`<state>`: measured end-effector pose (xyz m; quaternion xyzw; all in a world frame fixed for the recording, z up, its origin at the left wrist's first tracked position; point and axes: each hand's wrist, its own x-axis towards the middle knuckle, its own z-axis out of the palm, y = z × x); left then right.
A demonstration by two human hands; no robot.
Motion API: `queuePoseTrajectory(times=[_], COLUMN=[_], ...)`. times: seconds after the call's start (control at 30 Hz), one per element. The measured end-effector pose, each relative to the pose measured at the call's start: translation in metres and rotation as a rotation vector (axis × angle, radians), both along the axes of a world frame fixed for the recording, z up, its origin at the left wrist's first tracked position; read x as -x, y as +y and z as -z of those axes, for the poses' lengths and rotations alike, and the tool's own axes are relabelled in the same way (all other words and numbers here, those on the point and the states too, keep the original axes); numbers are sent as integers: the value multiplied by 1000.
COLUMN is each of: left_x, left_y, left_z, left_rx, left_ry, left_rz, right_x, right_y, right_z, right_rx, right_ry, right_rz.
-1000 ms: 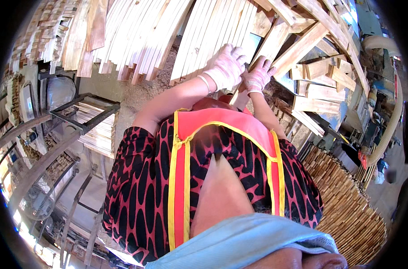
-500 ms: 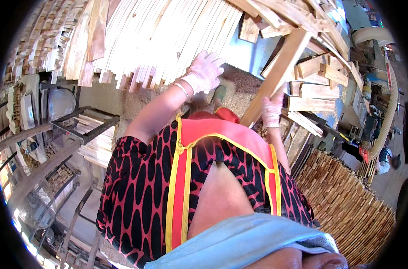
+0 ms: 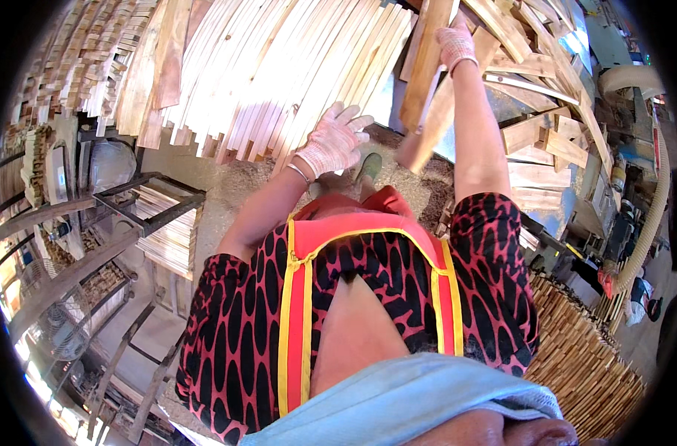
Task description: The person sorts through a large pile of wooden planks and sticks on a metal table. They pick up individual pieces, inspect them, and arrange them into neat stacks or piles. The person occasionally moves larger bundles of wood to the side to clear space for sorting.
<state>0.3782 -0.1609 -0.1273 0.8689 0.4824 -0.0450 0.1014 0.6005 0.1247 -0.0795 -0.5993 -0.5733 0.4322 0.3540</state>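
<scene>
Wooden board (image 3: 423, 78) | slants just right of pale strips (image 3: 279, 82) | right hand (image 3: 457, 48) at its upper edge, can't tell if fingers pinch, probably steadying | left hand (image 3: 331, 143) fingers spread near strips, likely balancing

Free to pass low over the bare floor (image 3: 231, 177), between the black metal frame (image 3: 176, 212) and the left arm (image 3: 268, 204). Narrow on the table (image 3: 385, 100) — squeezed between packed slats (image 3: 279, 74) and planks (image 3: 428, 70) at the right hand (image 3: 457, 46). Blocked toward its right edge by crossed, heaped boards (image 3: 538, 177) — and nearer by a blurred plank end (image 3: 419, 151).
</scene>
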Motion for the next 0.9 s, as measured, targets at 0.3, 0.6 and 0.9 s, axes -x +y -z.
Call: queuePoseTrajectory(times=[0.3,0.6,0.9], left_x=[-8,-51,-46], left_y=[2,35,32], left_z=[34,17,24], left_rx=[-61,-143,-145], left_ry=[-221,-7,-48], left_rz=[-286,-471,-470], right_x=[37,-39,-66], right_y=[-165,-135,-194], right_z=[64,150,117], right_rx=[156,-39,182], right_ry=[-93,5,297], right_rz=[-4,498,399])
